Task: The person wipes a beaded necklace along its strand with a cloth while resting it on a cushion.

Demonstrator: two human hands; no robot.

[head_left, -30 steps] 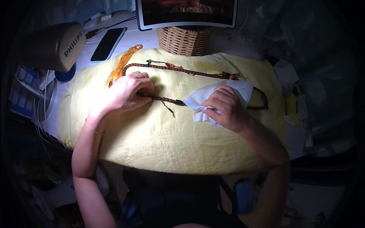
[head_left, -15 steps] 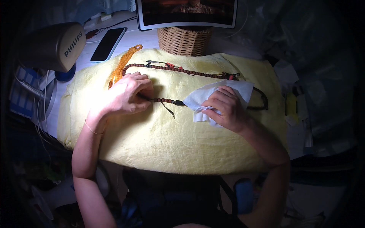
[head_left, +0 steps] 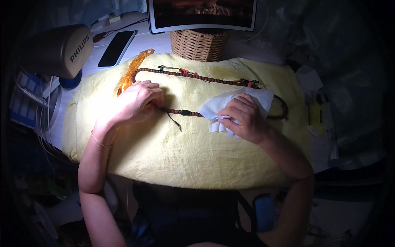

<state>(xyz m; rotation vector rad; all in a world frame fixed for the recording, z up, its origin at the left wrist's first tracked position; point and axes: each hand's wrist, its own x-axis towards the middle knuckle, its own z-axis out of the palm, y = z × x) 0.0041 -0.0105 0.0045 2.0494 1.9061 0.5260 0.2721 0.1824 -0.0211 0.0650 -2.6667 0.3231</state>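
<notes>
A long string of dark reddish-brown beads (head_left: 197, 77) lies in a loop on a yellow cloth (head_left: 185, 160). My left hand (head_left: 142, 101) is closed on the near strand of the beads at the loop's left side. Between my hands that strand shows a black barrel-shaped bead (head_left: 185, 113) and a dark cord tail hanging towards me. My right hand (head_left: 243, 117) pinches a white wiping cloth (head_left: 261, 96), folded over the strand so that the beads under it are hidden. Right of the cloth the loop's dark end comes out again.
An amber bead string (head_left: 133, 70) lies beyond my left hand. Behind the yellow cloth are a phone (head_left: 117, 48), a wicker basket (head_left: 199, 44) and a screen (head_left: 201, 12). A Philips lamp (head_left: 61, 49) lights the left side, with cables hanging below it.
The near strand has slid a little to the left, taking the black bead and cord tail with it. My left hand has shifted slightly left; my right hand and the white cloth stay in place.
</notes>
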